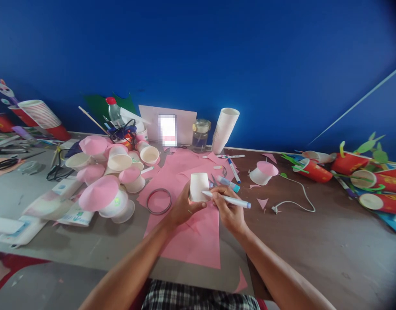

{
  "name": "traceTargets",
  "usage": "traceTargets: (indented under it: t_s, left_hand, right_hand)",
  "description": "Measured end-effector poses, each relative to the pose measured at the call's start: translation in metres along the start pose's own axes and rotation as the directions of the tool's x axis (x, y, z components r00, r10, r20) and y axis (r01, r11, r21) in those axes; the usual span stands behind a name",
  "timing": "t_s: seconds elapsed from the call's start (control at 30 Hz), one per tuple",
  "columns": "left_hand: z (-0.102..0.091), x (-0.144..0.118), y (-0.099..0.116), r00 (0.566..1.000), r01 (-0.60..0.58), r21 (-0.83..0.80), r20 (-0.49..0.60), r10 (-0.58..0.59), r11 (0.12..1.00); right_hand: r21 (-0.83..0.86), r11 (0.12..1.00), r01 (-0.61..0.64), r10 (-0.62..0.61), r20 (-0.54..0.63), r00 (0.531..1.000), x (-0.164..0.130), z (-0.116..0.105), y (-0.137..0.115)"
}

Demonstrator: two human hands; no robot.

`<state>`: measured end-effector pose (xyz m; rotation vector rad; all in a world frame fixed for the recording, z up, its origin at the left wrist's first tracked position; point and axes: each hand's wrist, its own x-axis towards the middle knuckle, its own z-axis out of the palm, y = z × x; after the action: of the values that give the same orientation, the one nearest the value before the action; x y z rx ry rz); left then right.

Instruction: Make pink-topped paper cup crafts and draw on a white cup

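My left hand (184,208) is closed around a white paper cup (199,184), which is held upside down above the pink paper (198,241). In my right hand (229,212) is a white marker pen (232,199) with a blue end, its tip at the lower right of the cup's side. Whether the tip touches the cup I cannot tell. No marks show on the cup's side. A roll of tape (159,201) lies on the pink paper left of my left hand. Just beyond my right hand lies a glue stick (228,183).
Several paper cups with pink cone tops (99,193) crowd the left. Behind stand a glass jar (201,135) and a tall cup stack (225,129). To the right are another pink-topped cup (261,176), a white cable (301,202) and red cups (317,171). Scissors (7,163) lie far left.
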<state>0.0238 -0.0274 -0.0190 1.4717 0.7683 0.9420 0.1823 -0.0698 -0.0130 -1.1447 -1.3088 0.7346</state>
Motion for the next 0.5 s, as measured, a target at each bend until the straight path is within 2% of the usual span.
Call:
traceTargets:
  t_s: [0.2, 0.5]
  left_hand:
    - [-0.0002, 0.0, 0.0017, 1.0, 0.002, -0.019, -0.01, -0.002, 1.0]
    - [-0.0006, 0.0003, -0.0002, 1.0, 0.017, -0.038, -0.016, -0.018, 0.999]
  right_hand:
    - [-0.021, 1.0, 0.005, -0.005, -0.028, 1.0, -0.0002, -0.0002, -0.0019]
    - [0.019, 1.0, -0.001, 0.001, 0.004, 1.0, 0.0004, 0.0014, -0.0048]
